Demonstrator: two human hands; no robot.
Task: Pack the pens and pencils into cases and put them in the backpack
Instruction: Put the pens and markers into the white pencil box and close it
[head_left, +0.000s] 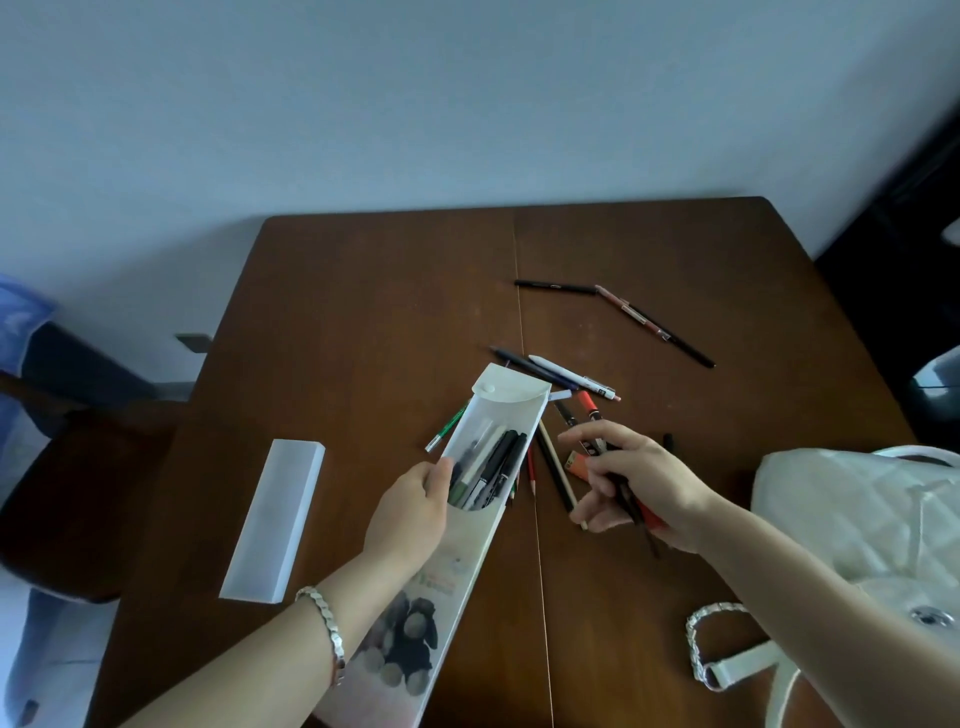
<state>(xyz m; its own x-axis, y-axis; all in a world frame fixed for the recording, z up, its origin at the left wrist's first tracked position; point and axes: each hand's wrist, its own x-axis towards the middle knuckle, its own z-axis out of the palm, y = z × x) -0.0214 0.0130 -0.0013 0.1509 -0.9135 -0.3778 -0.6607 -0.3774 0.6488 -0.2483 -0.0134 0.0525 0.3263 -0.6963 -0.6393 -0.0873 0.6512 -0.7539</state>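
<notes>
My left hand (410, 512) grips a long white pencil case (457, 561) by its left edge. Its flap is folded back and several pens (488, 465) lie inside the open end. My right hand (641, 480) is closed around a few pens and pencils (631, 512), one black and one red. Just right of the case a loose pile of pens and pencils (563, 384) lies on the brown table (363, 312). Farther back, two black pens (556, 286) and a red one (631, 310) lie apart. A white quilted backpack (857, 514) sits at the table's right edge.
A second, frosted white case (275, 519) lies shut on the table's left side. The backpack's chain strap (701, 644) trails on the table near the front. A dark chair (67, 467) stands to the left and the wall is behind the table.
</notes>
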